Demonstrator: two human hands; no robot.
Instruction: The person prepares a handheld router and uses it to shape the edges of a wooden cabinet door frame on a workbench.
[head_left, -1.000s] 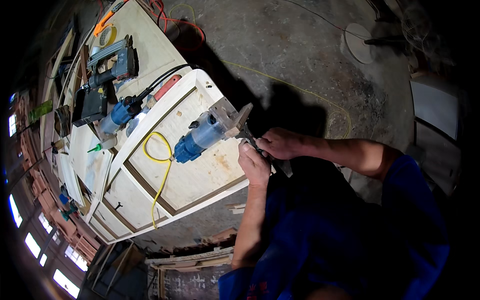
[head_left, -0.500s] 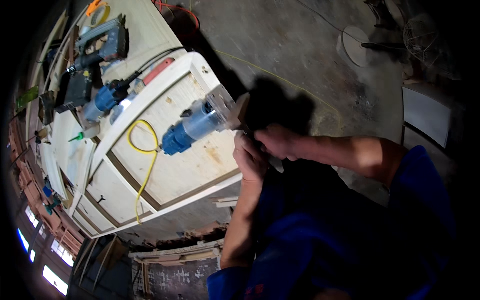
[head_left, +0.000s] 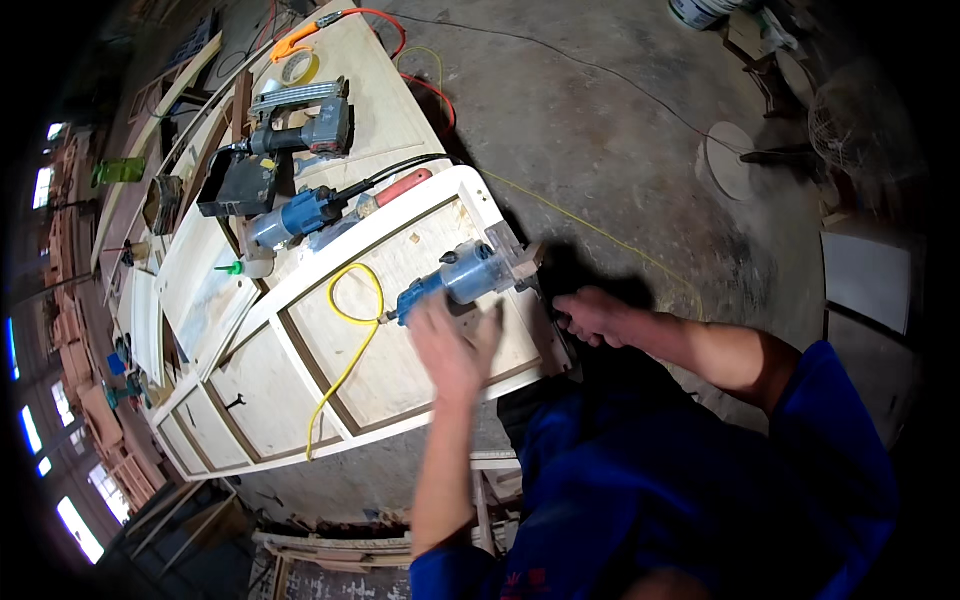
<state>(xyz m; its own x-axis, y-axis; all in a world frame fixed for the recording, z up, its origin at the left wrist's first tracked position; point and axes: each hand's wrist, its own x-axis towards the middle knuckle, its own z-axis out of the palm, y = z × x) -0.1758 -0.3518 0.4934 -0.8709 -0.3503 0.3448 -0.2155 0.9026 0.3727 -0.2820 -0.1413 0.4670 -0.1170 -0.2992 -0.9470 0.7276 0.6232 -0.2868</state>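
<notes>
A blue trim router (head_left: pixel 455 280) with a clear housing lies on its side on a pale wooden frame panel (head_left: pixel 390 222). Its metal base overhangs the panel's right end, with a flat piece of wood (head_left: pixel 527 260) against it. My left hand (head_left: pixel 450 348), smeared by motion, hovers over or touches the router's blue body; its thumb stands apart from the fingers. Just off the panel's right end, my right hand (head_left: pixel 597 316) is closed, its fingers curled around something dark that I cannot make out. A yellow cord (head_left: pixel 352 368) loops beside the router's rear.
Beyond the panel lie a second blue router (head_left: pixel 295 218), a scraper with a red handle (head_left: pixel 403 187), a nail gun (head_left: pixel 315 130), a roll of yellow tape (head_left: pixel 300 68) and an orange air blow gun (head_left: pixel 292 43). A round-topped stool (head_left: pixel 728 160) stands on the concrete floor at right.
My left hand has left the router's base end and moved left to its blue body. My right hand has drawn slightly right, away from the base. The whole view has shifted.
</notes>
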